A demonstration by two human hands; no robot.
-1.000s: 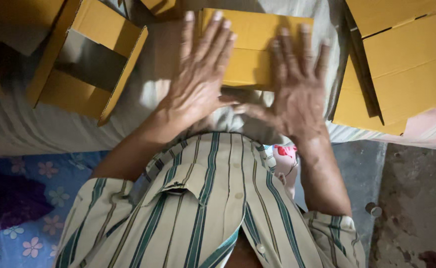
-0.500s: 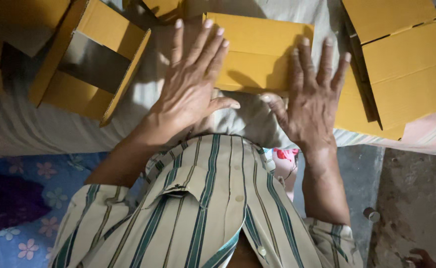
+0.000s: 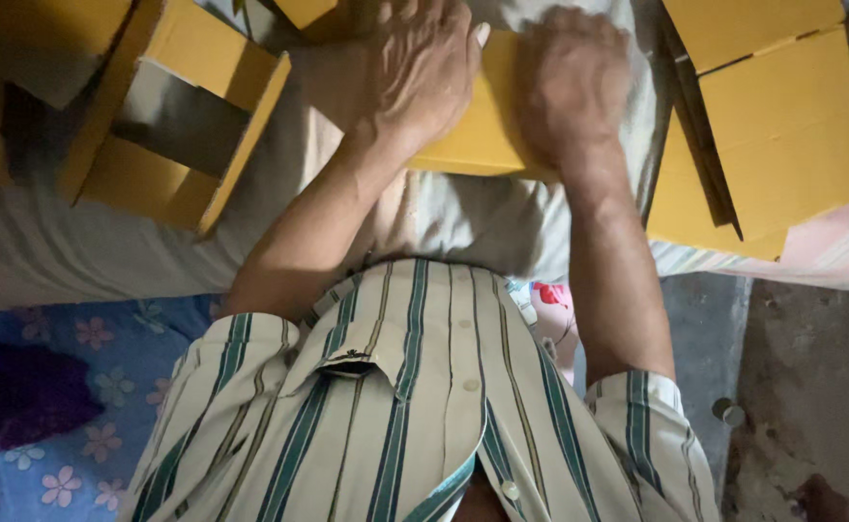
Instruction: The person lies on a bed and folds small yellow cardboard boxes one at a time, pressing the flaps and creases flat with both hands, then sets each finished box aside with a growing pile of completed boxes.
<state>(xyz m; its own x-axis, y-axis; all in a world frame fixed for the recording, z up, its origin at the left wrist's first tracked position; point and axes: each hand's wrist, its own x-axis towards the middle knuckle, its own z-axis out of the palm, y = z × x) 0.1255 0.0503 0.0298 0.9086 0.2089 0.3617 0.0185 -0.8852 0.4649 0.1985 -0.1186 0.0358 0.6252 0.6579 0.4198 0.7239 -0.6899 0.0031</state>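
Observation:
A flat yellow cardboard box (image 3: 487, 135) lies on a pale cloth-covered surface (image 3: 463, 217) at the top middle. My left hand (image 3: 424, 68) rests on its left part with fingers curled over the far side. Beside it, my right hand (image 3: 571, 87) presses on the right part, fingers bent over the far edge and blurred. Both forearms reach forward from my striped shirt (image 3: 415, 416). The box's far edge is cut off by the frame's top.
An open folded yellow box (image 3: 178, 126) stands at the left. A stack of flat yellow boxes (image 3: 782, 126) lies at the right. Blue flowered fabric (image 3: 86, 387) covers the floor at lower left; bare concrete (image 3: 811, 387) shows at lower right.
Both hands have slid forward over the box, away from my body. Their fingers, spread flat before, are now curled over its far edge.

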